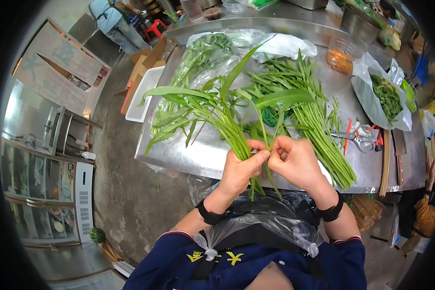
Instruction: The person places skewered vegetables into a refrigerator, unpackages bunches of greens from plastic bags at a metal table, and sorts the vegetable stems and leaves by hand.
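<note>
My left hand (242, 170) is closed round a bunch of water spinach (229, 128), whose leaves fan out above the steel table and whose stem ends poke out below the fist. Close beside it, my right hand (296, 160) pinches a single water spinach stalk (263, 123) with a long leaf bending to the right. The thumbs of both hands almost meet. A larger pile of water spinach (319, 130) lies on the table just beyond my right hand, its cut stems pointing toward me. Something dark green (274, 116) shows partly behind the stalk.
The steel table (203, 157) carries bagged greens (198, 65), scissors (356, 137), a tub of orange food (340, 55), a bag of leafy greens (385, 99) and chopsticks (385, 164). A white bin (145, 94) stands left. Another person (118, 24) is at the back left.
</note>
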Tool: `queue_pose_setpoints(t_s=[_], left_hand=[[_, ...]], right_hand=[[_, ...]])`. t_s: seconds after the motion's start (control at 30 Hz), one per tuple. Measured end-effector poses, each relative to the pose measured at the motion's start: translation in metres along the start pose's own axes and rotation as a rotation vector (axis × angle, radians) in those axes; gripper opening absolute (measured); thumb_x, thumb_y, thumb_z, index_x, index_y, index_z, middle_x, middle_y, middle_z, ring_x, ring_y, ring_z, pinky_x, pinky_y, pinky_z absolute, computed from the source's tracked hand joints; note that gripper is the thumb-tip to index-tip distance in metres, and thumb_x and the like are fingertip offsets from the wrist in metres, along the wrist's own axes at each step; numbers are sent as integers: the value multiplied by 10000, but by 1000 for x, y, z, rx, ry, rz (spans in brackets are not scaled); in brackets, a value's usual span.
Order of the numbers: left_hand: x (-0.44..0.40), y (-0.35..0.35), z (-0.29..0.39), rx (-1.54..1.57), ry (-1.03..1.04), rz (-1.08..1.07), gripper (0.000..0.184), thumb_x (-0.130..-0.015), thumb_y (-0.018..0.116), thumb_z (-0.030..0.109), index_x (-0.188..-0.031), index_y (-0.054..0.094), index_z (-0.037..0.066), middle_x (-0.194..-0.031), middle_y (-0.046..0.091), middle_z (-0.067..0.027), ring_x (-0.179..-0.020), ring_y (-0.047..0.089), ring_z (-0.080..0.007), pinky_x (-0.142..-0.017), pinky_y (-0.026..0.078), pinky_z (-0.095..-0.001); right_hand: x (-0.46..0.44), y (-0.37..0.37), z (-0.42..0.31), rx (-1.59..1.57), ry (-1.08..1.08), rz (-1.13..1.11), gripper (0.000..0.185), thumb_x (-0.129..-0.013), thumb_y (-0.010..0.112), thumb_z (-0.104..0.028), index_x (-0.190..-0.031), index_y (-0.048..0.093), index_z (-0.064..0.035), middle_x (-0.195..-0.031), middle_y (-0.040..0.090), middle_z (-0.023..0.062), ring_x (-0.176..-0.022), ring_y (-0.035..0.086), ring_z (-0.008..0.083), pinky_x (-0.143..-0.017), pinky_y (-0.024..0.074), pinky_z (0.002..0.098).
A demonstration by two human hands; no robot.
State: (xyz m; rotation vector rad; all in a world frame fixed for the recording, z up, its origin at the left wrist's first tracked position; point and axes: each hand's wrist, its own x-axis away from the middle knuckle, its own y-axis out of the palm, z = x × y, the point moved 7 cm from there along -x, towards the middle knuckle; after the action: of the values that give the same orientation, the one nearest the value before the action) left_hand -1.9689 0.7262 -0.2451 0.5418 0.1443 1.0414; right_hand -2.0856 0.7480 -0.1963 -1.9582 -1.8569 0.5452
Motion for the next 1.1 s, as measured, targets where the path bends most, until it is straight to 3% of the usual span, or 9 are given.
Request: queue_pose_setpoints(t_s=[0.07,0.13,0.27,0.3,0.43,0.73,0.97,1.03,1.1], left_hand=[[1,0,3,82,19,-41,141,-850,556,130,-923,519,16,-648,471,21,-451,314,-24,-400,236,-181],[1,0,11,86,31,-36,138,-865,525,140,-928,512,18,-724,488,-19,-443,305,-27,-400,242,-180],[-2,-12,17,114,78,-24,158,-894,464,166,-953,493,23,-908,495,-95,-441,297,-26,-404,255,-174],[-2,-13,17,132,90,-26,160,-893,466,166,-967,485,26,-895,498,-88,-444,296,-29,-407,255,-173],[-2,-10,13,151,72,-60,160,-895,464,167,-967,487,27,-894,498,-84,-450,301,-30,-408,252,-170],[0,-6,7,210,-17,-128,156,-900,453,192,-949,467,44,-876,498,-74,-458,304,-30,-406,250,-170],[-1,-5,4,230,-50,-116,139,-898,452,186,-947,468,57,-857,495,-66,-454,299,-31,-408,243,-166],[0,-5,4,242,-52,-124,135,-897,453,185,-948,469,60,-853,493,-64,-454,298,-31,-408,242,-167],[0,-6,7,270,-16,-125,131,-900,448,185,-948,470,65,-850,489,-62,-453,300,-33,-405,241,-170]], right_hand=[[-2,4,16,-573,101,0,74,-728,536,-77,-693,535,-12,-585,586,42,-513,564,111,-493,448,235],[-12,-17,36,-839,138,106,194,-804,467,-168,-691,529,-22,-631,591,64,-548,569,114,-517,461,235],[4,8,48,-486,276,-226,334,-830,524,-312,-832,599,14,-684,607,82,-609,570,109,-551,462,235],[10,19,46,-322,153,-289,306,-814,578,-275,-898,609,18,-729,614,67,-644,557,92,-579,452,216],[13,38,36,-689,221,-335,162,-792,602,-112,-884,602,22,-723,602,25,-650,544,76,-603,450,219],[10,40,27,-711,282,-383,92,-733,569,-43,-793,554,25,-648,581,49,-553,541,82,-532,467,224],[5,40,20,-546,235,-409,97,-760,523,-77,-732,523,16,-647,582,60,-538,550,102,-513,463,218],[5,42,25,-665,253,-404,160,-810,503,-142,-764,548,5,-669,588,51,-553,550,101,-529,452,208],[6,42,33,-571,234,-401,191,-830,501,-178,-801,559,1,-694,594,43,-569,547,91,-544,444,201]])
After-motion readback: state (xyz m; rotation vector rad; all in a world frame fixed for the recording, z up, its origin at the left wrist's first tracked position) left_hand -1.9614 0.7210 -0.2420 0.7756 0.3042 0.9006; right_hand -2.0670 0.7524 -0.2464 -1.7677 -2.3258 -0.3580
